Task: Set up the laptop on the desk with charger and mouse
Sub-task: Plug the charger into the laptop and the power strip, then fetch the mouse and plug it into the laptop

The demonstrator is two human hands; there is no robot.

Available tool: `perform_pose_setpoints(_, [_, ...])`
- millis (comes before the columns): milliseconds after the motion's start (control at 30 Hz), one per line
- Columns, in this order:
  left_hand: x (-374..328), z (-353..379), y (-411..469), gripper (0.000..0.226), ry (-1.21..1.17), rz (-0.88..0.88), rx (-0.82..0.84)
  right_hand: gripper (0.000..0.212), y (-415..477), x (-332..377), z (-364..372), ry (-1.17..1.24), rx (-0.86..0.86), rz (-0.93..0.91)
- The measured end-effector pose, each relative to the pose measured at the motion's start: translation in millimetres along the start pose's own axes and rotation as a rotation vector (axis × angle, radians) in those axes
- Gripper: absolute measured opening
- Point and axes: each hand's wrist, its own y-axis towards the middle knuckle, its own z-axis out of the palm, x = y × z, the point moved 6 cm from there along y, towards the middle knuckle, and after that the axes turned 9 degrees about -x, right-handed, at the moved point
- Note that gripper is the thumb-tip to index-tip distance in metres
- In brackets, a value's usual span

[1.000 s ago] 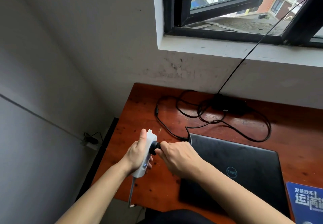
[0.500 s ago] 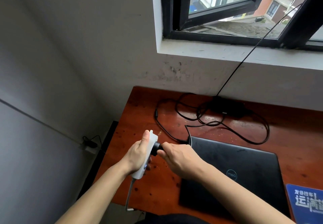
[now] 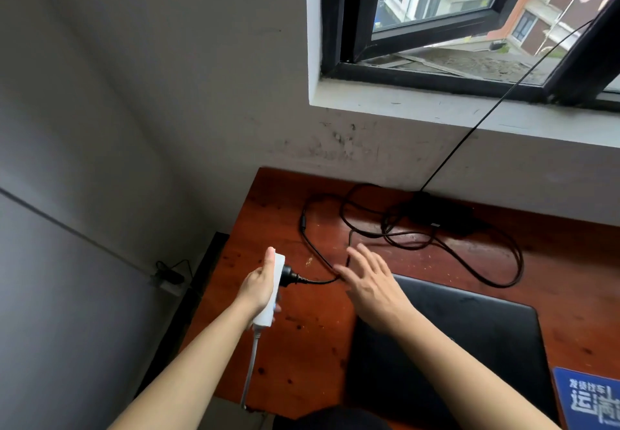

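While the left hand [image 3: 260,287] grips a white power strip [image 3: 272,290] upright above the table's left edge, a black plug [image 3: 288,276] sits pushed into the strip's face, and its cable runs right across the wood. The strip's own grey cord [image 3: 250,367] hangs down past the table's near edge. The right hand [image 3: 370,283] hovers just right of the plug with fingers spread and palm down, holding nothing; its fingertips lie over the black cable [image 3: 486,272], though whether they touch it cannot be told.

The table [image 3: 275,215] is reddish-brown wood, scuffed and spotted, its back edge set against a grey wall. The closed black laptop [image 3: 469,332] lies flat toward the near right, its lid dusty. Behind it, near the back edge, the charger brick [image 3: 439,215] rests among loose loops of its cable, which sprawl from the middle of the table toward the right edge. A blue mouse pad [image 3: 587,396] with white lettering lies at the near right corner, partly cut off by the frame.

Above the table's back edge a black-framed window [image 3: 365,13] stands open over a pale sill [image 3: 402,107], with buildings outside. A thin black wire [image 3: 503,97] slants down from the window to the brick's area. The wall below the sill is marked with dark smudges. Left of the table, low on the grey side wall, a small socket [image 3: 166,278] holds a dark lead.
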Motion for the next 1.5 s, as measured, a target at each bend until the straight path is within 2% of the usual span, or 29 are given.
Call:
perform_pose_setpoints(67, [3, -7, 13, 0.095, 0.017, -0.002, -0.058, 0.079, 0, -22, 12, 0.071, 0.113, 0.210])
perform_pose_setpoints(133, [6, -10, 26, 0.092, 0.005, 0.006, -0.093, 0.081, -6, -37, 27, 0.086, 0.230, 0.328])
perform_pose_setpoints(233, [12, -6, 48, 0.082, -0.024, 0.001, -0.096, 0.080, -10, -44, 50, 0.043, 0.375, 0.357])
perform_pose_setpoints(333, [16, 4, 65, 0.067, -0.017, 0.017, -0.114, 0.084, -17, -44, 71, 0.065, 0.443, 0.399])
perform_pose_setpoints(433, [14, 12, 81, 0.057, 0.095, 0.077, -0.198, 0.084, -31, -39, 96, 0.015, 0.476, 0.384])
perform_pose_setpoints(633, [19, 36, 103, 0.057, 0.522, 0.243, -0.314, 0.086, -46, -39, 124, -0.027, 0.467, 0.388])
perform_pose_setpoints(733, [18, 46, 102, 0.062, 0.558, 0.326, -0.325, 0.089, -47, -40, 124, -0.024, 0.488, 0.391])
perform_pose_setpoints(933, [14, 46, 104, 0.061, 0.681, 0.359, -0.271, 0.096, -46, -39, 117, -0.007, 0.489, 0.408])
perform_pose_setpoints(1067, [6, 37, 99, 0.072, 0.791, 0.248, -0.198, 0.088, -38, -39, 97, 0.040, 0.447, 0.407])
perform_pose_setpoints(1133, [-3, 24, 92, 0.074, 0.820, 0.219, -0.214, 0.085, -28, -41, 79, 0.091, 0.389, 0.400])
perform_pose_setpoints(1267, [-31, -5, 48, 0.069, 0.814, 0.303, -0.402, 0.086, -6, -52, 36, 0.156, 0.189, 0.282])
perform_pose_setpoints(1367, [-33, -20, -14, 0.066, 0.724, 0.285, -0.574, 0.084, 3, -52, 12, 0.221, 0.070, 0.175])
perform_pose_setpoints(1500, [-8, -31, -111, 0.072, 0.706, 0.245, -0.767, 0.081, 0, -21, -4, 0.271, 0.044, 0.013])
